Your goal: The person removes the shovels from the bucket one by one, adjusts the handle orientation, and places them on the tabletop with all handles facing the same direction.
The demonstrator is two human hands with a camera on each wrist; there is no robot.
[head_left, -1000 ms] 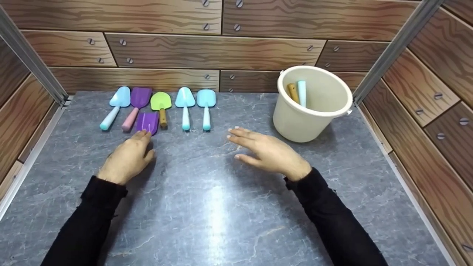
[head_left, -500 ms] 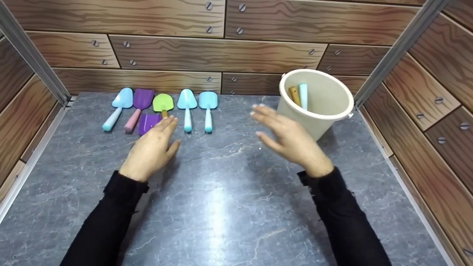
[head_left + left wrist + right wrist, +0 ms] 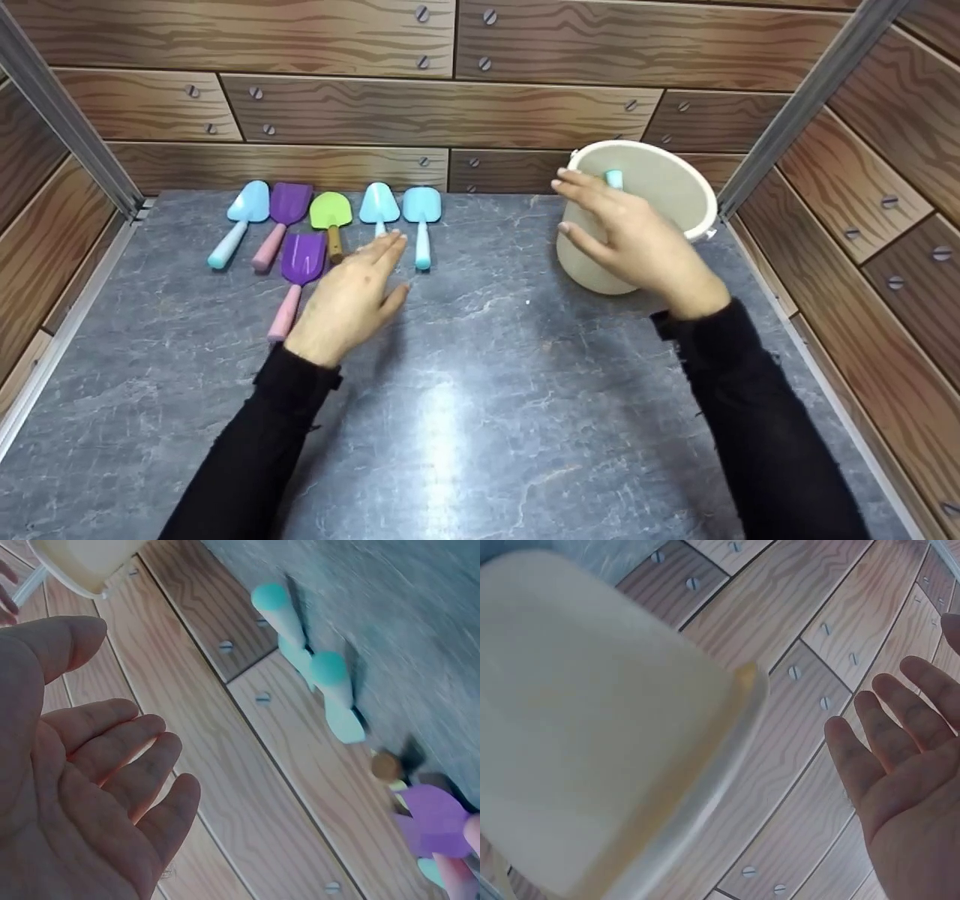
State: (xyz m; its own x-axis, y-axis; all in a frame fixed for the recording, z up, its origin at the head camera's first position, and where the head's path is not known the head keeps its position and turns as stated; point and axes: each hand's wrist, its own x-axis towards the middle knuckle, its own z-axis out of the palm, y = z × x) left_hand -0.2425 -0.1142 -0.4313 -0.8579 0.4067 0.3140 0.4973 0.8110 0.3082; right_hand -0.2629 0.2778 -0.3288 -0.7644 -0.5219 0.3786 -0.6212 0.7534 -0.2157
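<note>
My left hand [image 3: 349, 296] hovers over the table with fingers extended and nothing in them. Its fingertips overlap the handle of a light-blue pointed trowel [image 3: 379, 201] in the head view. To its left lies a purple toy shovel [image 3: 303, 255] with a pink handle. My right hand [image 3: 637, 240] is raised in front of the cream bucket [image 3: 600, 270], fingers spread and holding nothing. The right wrist view shows a gap between that hand and the bucket [image 3: 592, 727]. A light-blue handle [image 3: 614, 179] pokes up inside the bucket; my hand hides part of the opening.
Along the back wall lie a blue trowel [image 3: 249, 201], another purple shovel [image 3: 291, 202], a green shovel [image 3: 330, 210] with a brown handle, and a blue square-ended shovel [image 3: 422, 204]. Wood-patterned walls [image 3: 337, 112] enclose the grey table [image 3: 480, 465].
Both hands have moved to the right. The left has passed from the front purple shovel towards the pointed blue trowel, uncovering the pink handle. The right has come up in front of the bucket.
</note>
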